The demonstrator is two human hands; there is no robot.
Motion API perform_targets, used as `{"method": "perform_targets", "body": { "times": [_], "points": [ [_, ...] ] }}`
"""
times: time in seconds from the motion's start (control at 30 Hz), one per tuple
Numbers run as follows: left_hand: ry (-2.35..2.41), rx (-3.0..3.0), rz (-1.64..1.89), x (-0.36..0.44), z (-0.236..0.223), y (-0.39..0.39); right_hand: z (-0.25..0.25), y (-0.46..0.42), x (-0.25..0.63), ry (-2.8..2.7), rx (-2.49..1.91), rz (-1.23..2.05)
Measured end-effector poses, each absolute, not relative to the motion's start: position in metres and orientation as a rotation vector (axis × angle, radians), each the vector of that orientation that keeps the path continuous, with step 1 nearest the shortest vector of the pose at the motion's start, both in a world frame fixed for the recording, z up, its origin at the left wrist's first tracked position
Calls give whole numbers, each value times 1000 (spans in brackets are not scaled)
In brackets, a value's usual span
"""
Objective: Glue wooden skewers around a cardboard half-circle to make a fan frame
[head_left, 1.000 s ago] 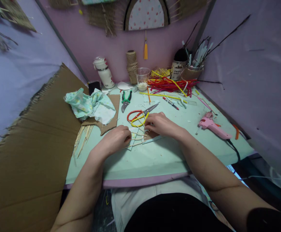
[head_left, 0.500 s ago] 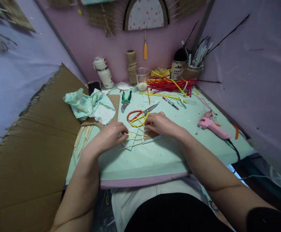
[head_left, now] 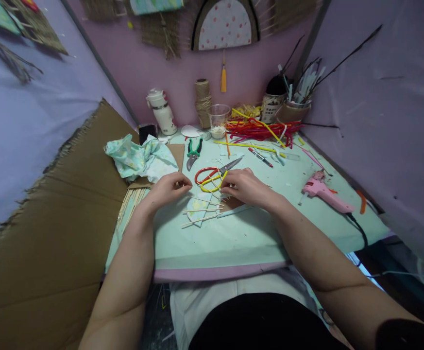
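Note:
Several thin wooden sticks (head_left: pixel 202 211) lie fanned across a patterned fabric-covered piece (head_left: pixel 196 204) and meet a brown cardboard piece (head_left: pixel 231 204). My left hand (head_left: pixel 168 191) hovers left of them, thumb and forefinger pinched together; whatever may be between the tips is too small to tell. At the sticks' right ends, my right hand (head_left: pixel 247 187) has its fingers bent, pinching a thin stick above the cardboard. Just behind the sticks lie scissors (head_left: pixel 212 177) with red and yellow handles, partly hidden by my right fingers.
Green-handled pruning shears (head_left: pixel 194 154) lie farther back. A pink glue gun (head_left: pixel 326 193) rests at right, with its cord over the edge. Crumpled fabric (head_left: pixel 141 158) and a large cardboard sheet (head_left: pixel 51 218) are at left. Behind stand a bottle (head_left: pixel 163 114), a twine spool (head_left: pixel 203 104) and a plastic cup (head_left: pixel 219 119).
My left hand has lifted back and away from the sticks, uncovering their left ends and the patterned piece. My right hand stays at the cardboard. The view has shifted slightly.

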State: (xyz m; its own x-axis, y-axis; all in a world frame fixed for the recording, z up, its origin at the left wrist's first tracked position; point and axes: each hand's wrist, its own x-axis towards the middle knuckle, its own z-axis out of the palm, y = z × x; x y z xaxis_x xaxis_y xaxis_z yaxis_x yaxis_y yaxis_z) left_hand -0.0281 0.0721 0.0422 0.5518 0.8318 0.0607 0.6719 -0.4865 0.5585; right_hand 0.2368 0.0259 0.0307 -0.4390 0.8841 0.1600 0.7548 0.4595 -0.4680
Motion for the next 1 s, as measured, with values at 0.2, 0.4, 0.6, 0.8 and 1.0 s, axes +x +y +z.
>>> {"method": "perform_targets", "body": {
  "times": [0.2, 0.4, 0.6, 0.8, 1.0],
  "points": [
    [1281, 2352, 336, -40, 33, 79, 30, 27, 238, -2235, -1378, 424],
    [1290, 2419, 285, -42, 29, 81, 28, 29, 237, -2096, -1397, 424],
    [1234, 2382, 260, -45, 33, 79, 26, 32, 237, -1952, -1341, 350],
    [1135, 2404, 226, -47, 32, 79, 30, 32, 237, -1813, -1298, 291],
    [1107, 2423, 198, -47, 32, 79, 27, 33, 237, -1834, -1330, 303]
  ]
}}
